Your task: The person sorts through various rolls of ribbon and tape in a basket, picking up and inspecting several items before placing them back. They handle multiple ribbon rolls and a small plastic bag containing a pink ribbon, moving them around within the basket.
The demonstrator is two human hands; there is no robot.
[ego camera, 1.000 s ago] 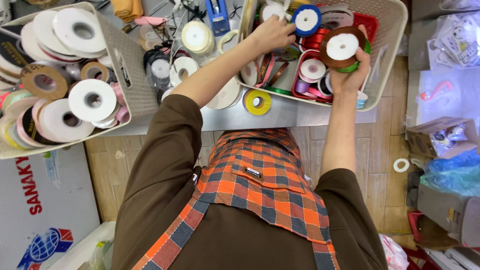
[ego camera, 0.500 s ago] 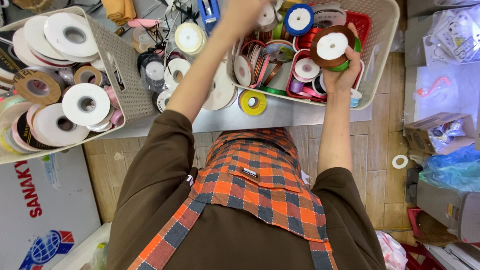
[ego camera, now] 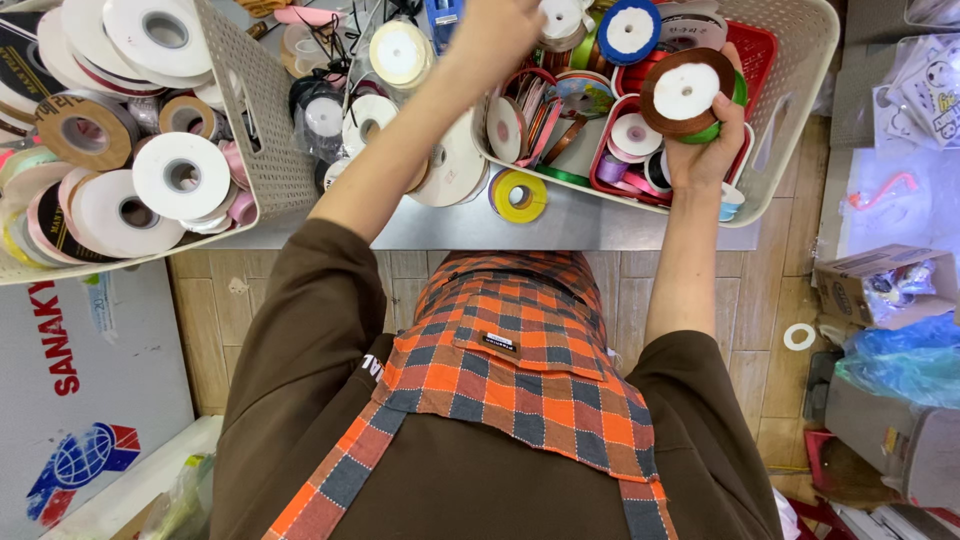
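Brown ribbon wound on a white-cored spool [ego camera: 686, 92] was gripped by the right hand [ego camera: 706, 150], fingers curled around the rim with a green spool stacked behind it. The hand held both above the red tray [ego camera: 765, 45] inside the pale perforated basket [ego camera: 800, 130] at the worktop's [ego camera: 600, 225] right front corner. The left hand [ego camera: 495, 35] reached into the same basket's far left side near a blue-rimmed spool [ego camera: 630, 30]; its fingers ran out of view, so its grip could not be determined. To do this well, support the spool at the rim, not the loose ribbon end, and keep it flat so the winding does not slip off the core. A yellow spool [ego camera: 520, 195] lay on the worktop's front edge. A second basket [ego camera: 255, 150] of white reels occupied the left edge.
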